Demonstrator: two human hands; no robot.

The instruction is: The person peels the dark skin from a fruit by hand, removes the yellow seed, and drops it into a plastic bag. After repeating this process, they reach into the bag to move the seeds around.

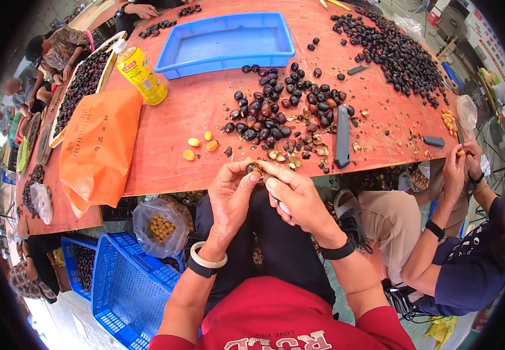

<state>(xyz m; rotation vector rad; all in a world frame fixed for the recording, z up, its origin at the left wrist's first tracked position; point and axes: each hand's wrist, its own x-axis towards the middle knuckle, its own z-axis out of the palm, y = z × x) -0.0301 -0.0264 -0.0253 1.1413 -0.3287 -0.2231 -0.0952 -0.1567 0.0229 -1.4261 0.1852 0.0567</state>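
Observation:
Near the table's front edge, my left hand is closed, pinching a dark brown nut between thumb and fingertips. My right hand is closed against it, its thumb and forefinger at the nut. A small pale piece shows under the right fingers; I cannot make out what it belongs to. Just beyond lie a few peeled yellow kernels, a heap of dark nuts and broken shells. A long grey plastic piece lies to the right of the heap.
On the red table stand a blue tray, a yellow drink bottle and an orange bag. A larger nut pile spreads at right. Blue baskets and a bag of kernels are below. A co-worker sits at right.

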